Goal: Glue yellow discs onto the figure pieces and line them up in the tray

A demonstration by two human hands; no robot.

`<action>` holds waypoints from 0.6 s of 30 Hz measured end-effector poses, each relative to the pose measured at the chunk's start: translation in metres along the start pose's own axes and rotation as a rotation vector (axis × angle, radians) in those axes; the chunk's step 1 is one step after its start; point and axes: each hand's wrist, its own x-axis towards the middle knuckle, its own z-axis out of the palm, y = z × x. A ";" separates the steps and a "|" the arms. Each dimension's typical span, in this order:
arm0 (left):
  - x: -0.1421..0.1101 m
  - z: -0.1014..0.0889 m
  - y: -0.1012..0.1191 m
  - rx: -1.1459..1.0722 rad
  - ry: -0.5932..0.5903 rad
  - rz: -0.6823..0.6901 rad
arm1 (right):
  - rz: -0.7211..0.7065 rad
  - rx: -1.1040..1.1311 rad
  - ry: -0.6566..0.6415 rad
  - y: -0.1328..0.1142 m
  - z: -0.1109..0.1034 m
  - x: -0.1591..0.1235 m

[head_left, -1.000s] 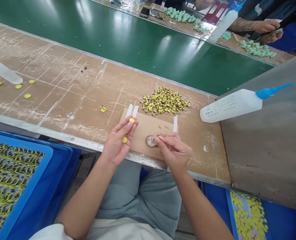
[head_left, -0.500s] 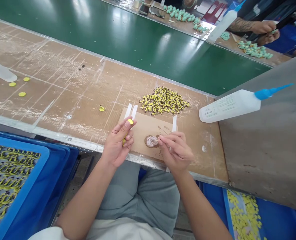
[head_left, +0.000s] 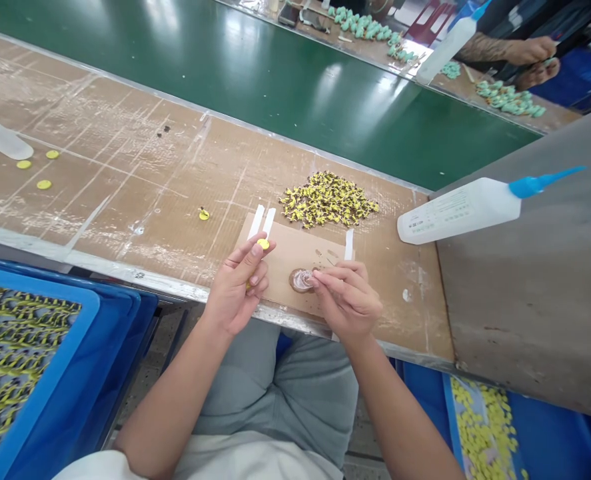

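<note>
Now our left hand point(head_left: 235, 290) grips a yellow disc point(head_left: 263, 244); our pinched right hand point(head_left: 348, 300), its hold unclear, sits just beside the glue puddle point(head_left: 300, 281).

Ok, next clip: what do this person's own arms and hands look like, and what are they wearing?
Both forearms are bare, and the left hand and right hand wear no gloves; no watch or band shows on either wrist. The person wears a pale short-sleeved top, its sleeve just showing at the bottom edge, and grey-green shorts or trousers.
</note>
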 end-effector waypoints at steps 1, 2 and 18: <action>-0.001 -0.001 0.000 0.003 -0.002 0.004 | 0.020 0.011 0.016 -0.001 0.000 0.000; -0.002 -0.001 -0.001 0.007 -0.003 0.008 | 0.055 0.031 0.041 -0.002 0.000 -0.001; -0.045 0.011 -0.033 0.129 -0.059 -0.043 | 0.498 0.461 0.359 -0.084 0.009 0.014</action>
